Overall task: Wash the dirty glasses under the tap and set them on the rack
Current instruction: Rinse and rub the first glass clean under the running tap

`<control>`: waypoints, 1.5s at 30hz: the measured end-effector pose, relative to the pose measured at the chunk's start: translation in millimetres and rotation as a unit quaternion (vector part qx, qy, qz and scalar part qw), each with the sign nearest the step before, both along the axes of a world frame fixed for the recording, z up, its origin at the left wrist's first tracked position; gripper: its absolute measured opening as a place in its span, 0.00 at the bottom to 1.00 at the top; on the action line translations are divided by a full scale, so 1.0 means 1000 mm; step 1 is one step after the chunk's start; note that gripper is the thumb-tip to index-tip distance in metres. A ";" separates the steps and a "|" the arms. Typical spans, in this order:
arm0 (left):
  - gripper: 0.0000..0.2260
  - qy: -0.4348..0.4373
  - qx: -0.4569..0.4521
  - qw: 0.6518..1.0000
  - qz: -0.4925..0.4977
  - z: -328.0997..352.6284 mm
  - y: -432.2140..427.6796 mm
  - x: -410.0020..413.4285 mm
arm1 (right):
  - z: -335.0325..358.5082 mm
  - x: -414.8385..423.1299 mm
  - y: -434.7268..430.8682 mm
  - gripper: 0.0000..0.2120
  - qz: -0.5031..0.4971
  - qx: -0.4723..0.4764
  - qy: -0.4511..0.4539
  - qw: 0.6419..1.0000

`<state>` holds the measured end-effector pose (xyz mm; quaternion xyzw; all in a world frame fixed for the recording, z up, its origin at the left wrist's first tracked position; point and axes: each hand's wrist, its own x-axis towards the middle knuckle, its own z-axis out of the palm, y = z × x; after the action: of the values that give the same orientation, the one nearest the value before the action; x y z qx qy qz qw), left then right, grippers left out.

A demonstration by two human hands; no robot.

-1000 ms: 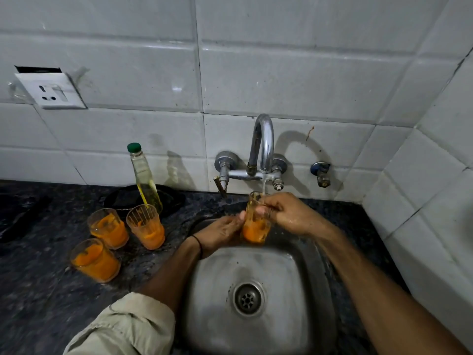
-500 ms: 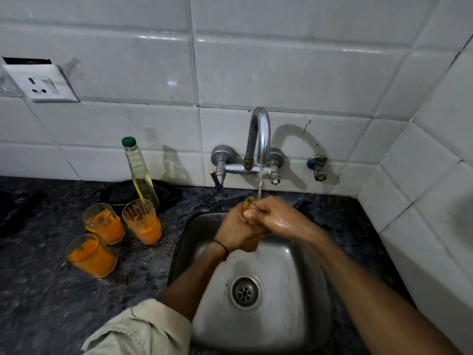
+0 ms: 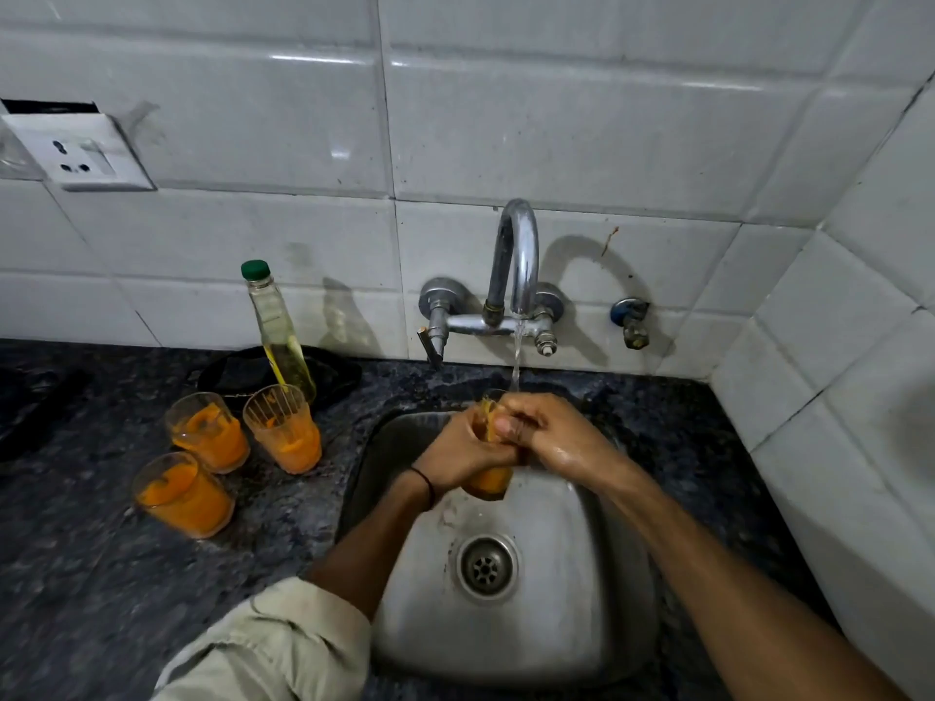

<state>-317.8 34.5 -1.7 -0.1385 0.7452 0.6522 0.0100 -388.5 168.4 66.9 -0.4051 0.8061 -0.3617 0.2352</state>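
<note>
Gripping orange-smeared clear glass (image 3: 490, 480) mid-frame: left hand (image 3: 463, 455) and right hand (image 3: 551, 437) both clasp it | chrome tap (image 3: 516, 255) running.

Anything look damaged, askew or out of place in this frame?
Yes: the wall socket at upper left sits tilted, with a dark open gap above its plate. A rusty streak marks the tile right of the tap. Nothing is spilled.

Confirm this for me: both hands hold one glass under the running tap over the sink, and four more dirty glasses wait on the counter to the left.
Not quite. The head view shows three dirty glasses on the counter, not four. The rest stands: the left hand and right hand hold one glass under the running tap over the sink.
</note>
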 end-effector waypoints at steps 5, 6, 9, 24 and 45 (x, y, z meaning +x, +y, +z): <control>0.19 -0.026 -0.078 0.995 0.053 0.003 0.005 -0.003 | -0.006 -0.003 0.001 0.10 -0.042 -0.020 -0.068 0.997; 0.20 -0.024 -0.168 0.981 0.095 0.004 0.013 -0.005 | -0.011 -0.002 -0.004 0.10 -0.073 -0.021 -0.079 0.994; 0.23 -0.005 -0.282 0.950 0.133 0.002 0.022 -0.006 | -0.020 0.004 -0.015 0.11 -0.140 0.006 -0.005 0.990; 0.12 0.124 -0.026 0.984 0.128 -0.015 0.014 -0.001 | -0.001 0.037 -0.006 0.13 -0.051 0.077 0.235 0.968; 0.29 0.183 0.000 0.967 0.178 -0.030 0.010 -0.001 | 0.035 -0.009 0.010 0.33 0.275 0.268 0.340 0.859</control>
<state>-318.3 44.6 -31.5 -0.1470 0.6980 0.6575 -0.2427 -397.9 178.1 101.9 -0.6292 0.7577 0.1076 0.1355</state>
